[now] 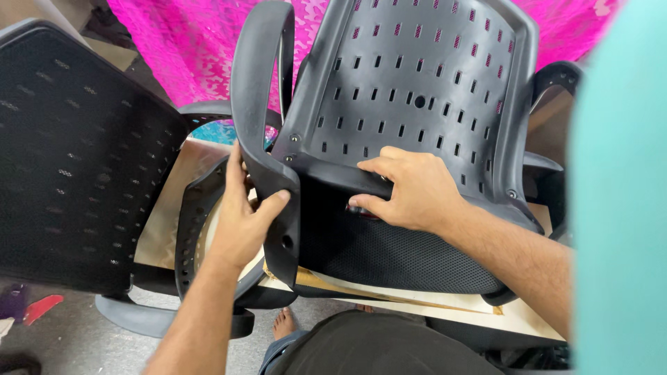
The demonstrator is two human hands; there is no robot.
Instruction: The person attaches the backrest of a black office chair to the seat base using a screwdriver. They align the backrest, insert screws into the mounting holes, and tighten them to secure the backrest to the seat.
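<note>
Gripping the black armrest (pixel 262 104) at 9 o'clock with my left hand (pixel 243 215) wrapped around its lower bend, my right hand (pixel 410 191) clamps the perforated black chair back (pixel 417 90) at its bottom edge, centre frame, pink cloth (pixel 187 42) at 12.

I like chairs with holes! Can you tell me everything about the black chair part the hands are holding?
The chair back is a black shell that looks like hard plastic, dotted with rows of small slots. It tilts away, above a mesh seat cushion. A curved black armrest is joined to its side. The left hand grips the armrest's lower end; the right hand presses on the shell's bottom edge. Pink cloth lies behind it.
</note>
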